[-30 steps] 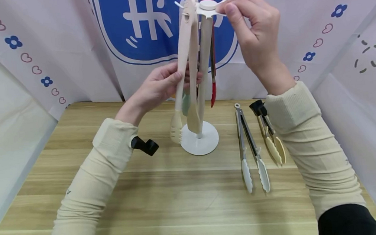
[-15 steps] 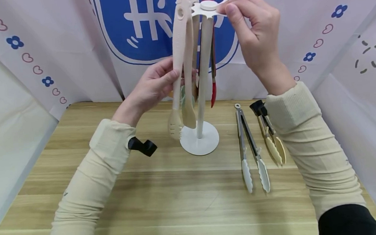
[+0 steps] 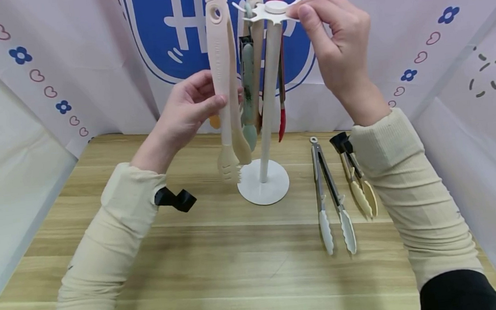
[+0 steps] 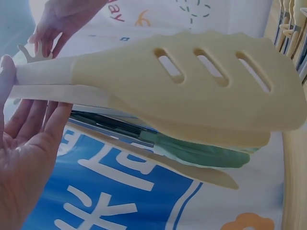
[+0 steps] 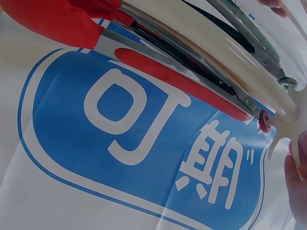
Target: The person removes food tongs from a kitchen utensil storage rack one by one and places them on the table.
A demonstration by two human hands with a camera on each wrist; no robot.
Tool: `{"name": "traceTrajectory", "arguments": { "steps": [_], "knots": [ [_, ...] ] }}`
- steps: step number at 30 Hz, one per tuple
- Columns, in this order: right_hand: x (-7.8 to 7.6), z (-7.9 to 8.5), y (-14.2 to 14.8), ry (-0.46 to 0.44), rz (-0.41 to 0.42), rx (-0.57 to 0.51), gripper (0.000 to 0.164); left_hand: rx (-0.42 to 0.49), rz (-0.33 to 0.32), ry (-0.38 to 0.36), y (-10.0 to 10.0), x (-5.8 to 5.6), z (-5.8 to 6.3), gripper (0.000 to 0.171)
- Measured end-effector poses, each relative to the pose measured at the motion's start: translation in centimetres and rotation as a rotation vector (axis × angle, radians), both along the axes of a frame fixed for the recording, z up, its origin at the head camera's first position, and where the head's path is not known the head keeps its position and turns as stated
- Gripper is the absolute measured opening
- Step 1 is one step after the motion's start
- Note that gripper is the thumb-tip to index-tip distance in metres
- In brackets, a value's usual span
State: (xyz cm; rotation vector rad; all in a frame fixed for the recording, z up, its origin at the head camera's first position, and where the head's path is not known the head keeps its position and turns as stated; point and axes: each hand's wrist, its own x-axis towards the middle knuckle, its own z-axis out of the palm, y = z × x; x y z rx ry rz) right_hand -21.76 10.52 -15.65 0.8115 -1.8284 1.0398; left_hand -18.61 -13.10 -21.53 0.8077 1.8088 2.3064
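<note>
My left hand [image 3: 190, 106] grips a pair of cream tongs [image 3: 222, 73] by the handles, upright and just left of a white utensil stand [image 3: 270, 89]. In the left wrist view the tongs' wide slotted head [image 4: 206, 86] fills the middle. With thumb and fingers my right hand [image 3: 340, 43] pinches a hook at the stand's top. Green tongs [image 3: 247, 76], another cream utensil [image 3: 257, 41] and red-handled tongs [image 5: 182, 79] hang from the stand. The held tongs are apart from the hooks.
On the wooden table [image 3: 240, 274], grey tongs with white tips [image 3: 333, 196] lie right of the stand's round base [image 3: 264, 193]. Small yellow-tipped tongs [image 3: 356, 180] lie beyond them, near the right sleeve. A printed cloth [image 3: 103, 64] hangs behind.
My left hand has moved left, carrying the cream tongs away from the stand's hooks. The green tongs behind have come into view. My right hand has stayed on the hook.
</note>
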Motion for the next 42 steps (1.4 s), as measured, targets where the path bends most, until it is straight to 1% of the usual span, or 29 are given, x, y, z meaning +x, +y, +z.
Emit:
{"name": "traceTrajectory", "arguments": {
  "steps": [6,10,13,18,23,28,32,35,42],
  "knots": [
    [0.0,0.0,0.0,-0.005,0.005,-0.002,0.02,-0.061,0.112,0.032,-0.3,0.9,0.7,0.037],
    [0.0,0.0,0.0,-0.004,0.004,-0.005,0.02,-0.116,0.19,0.065,-0.4,1.4,0.8,0.031],
    [0.0,0.0,0.0,-0.002,0.0,-0.005,0.02,-0.162,0.267,0.091,-0.4,1.7,0.9,0.031],
    [0.0,-0.1,-0.1,0.009,0.006,-0.011,0.019,-0.265,0.407,0.131,-0.5,1.9,0.9,0.033],
    [-0.1,-0.2,-0.1,0.013,0.007,-0.02,0.019,-0.363,0.509,0.159,-0.7,1.9,0.8,0.033],
    [-0.1,-0.2,-0.2,0.015,0.007,-0.028,0.018,-0.421,0.574,0.171,-1.1,1.6,0.4,0.032],
    [-0.1,-0.2,-0.2,0.015,0.007,-0.034,0.019,-0.489,0.614,0.172,-1.4,1.2,0.0,0.033],
    [-0.1,-0.2,-0.2,0.009,0.003,-0.034,0.019,-0.536,0.635,0.161,-1.8,0.9,-0.5,0.036],
    [0.0,-0.3,-0.2,-0.001,-0.004,-0.034,0.019,-0.641,0.654,0.092,-2.6,0.1,-1.7,0.041]
  ]
}}
